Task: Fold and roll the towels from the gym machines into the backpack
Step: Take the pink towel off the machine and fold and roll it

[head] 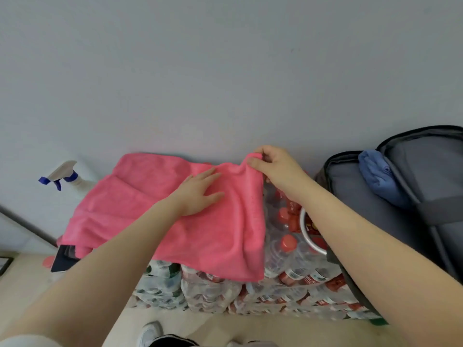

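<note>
Stacked bottle packs (250,294) against grey wall, left hand (198,194) flat on pink towel (155,211), right hand (273,166) pinching its far corner

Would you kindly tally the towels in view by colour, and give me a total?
Pink terry towel, spread over the packs of bottled water: 1
Blue towel, rolled inside the open grey backpack: 1
Total: 2

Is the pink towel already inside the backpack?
No, the pink towel lies spread over the packs of water bottles, beside the open backpack.
</note>
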